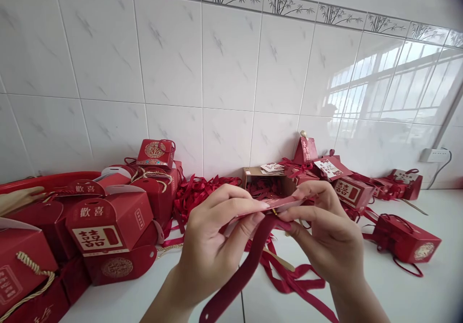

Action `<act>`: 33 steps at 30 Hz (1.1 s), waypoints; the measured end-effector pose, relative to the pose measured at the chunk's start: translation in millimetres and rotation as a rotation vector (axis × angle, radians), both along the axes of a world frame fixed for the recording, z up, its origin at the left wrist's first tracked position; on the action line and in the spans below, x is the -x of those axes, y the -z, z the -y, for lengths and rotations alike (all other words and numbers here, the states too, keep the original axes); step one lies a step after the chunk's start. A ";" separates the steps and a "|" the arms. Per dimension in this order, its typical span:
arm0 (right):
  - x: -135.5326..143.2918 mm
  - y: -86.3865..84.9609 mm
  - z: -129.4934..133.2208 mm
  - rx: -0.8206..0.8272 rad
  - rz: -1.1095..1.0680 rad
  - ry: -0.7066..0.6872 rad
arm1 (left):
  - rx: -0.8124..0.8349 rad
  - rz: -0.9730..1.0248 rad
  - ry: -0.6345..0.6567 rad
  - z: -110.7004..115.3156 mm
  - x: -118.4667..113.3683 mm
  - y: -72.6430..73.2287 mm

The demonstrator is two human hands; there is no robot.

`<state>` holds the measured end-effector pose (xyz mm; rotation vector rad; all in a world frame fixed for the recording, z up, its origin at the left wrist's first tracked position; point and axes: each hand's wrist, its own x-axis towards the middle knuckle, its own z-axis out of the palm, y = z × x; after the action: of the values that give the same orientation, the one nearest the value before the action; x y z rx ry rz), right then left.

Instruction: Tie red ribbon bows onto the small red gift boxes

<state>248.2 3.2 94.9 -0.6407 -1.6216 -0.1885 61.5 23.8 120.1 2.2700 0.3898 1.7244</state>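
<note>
The left hand [219, 231] pinches a red card [267, 206] between thumb and fingers, at the middle of the view; the right hand [321, 238] grips the card's other end, its thumb and index finger closed on the top of a dark red strap [249, 260]. A scrap of gold shows between the fingertips, too small to make out. From the card the strap hangs toward seven o'clock, a hole near its free end. Below the hands, at five o'clock, loose ribbons [285, 279] lie on the bench [405, 294] with a pale stick [281, 260] among them. Just beyond the hands, at twelve o'clock, stands an open carton [249, 172] with white labels [272, 168] on its edge; a ribbon heap [206, 190] spreads at eleven. At nine o'clock sits a stacked box [112, 221] with a white front label, and at eight a box with a rope handle [34, 277]. Another person's hand [21, 198] reaches in at the far left, near a red basin [72, 175]. At one o'clock stands a small bag [306, 150], and at three a box with a gold emblem [408, 238]. Behind everything rises a tiled wall [173, 62].
</note>
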 end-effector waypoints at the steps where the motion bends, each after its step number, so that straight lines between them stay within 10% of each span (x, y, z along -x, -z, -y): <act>1: 0.1 0.0 0.0 -0.010 0.001 0.005 | -0.010 -0.004 -0.003 -0.1 -0.1 -0.1; 16: 3.8 2.2 -6.9 -0.067 -0.146 -0.019 | -0.002 0.026 0.113 -0.6 -8.5 2.3; 22: 13.7 6.4 -8.3 0.213 -0.319 -0.246 | 0.065 0.113 0.199 -5.7 -16.8 12.4; 33: 17.4 6.3 -14.0 0.231 -0.351 -0.013 | 0.227 0.115 0.182 -16.8 2.3 2.8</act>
<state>230.8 17.2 88.6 -0.7913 -1.3170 0.1191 59.3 40.7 117.3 1.9732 0.3255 1.6204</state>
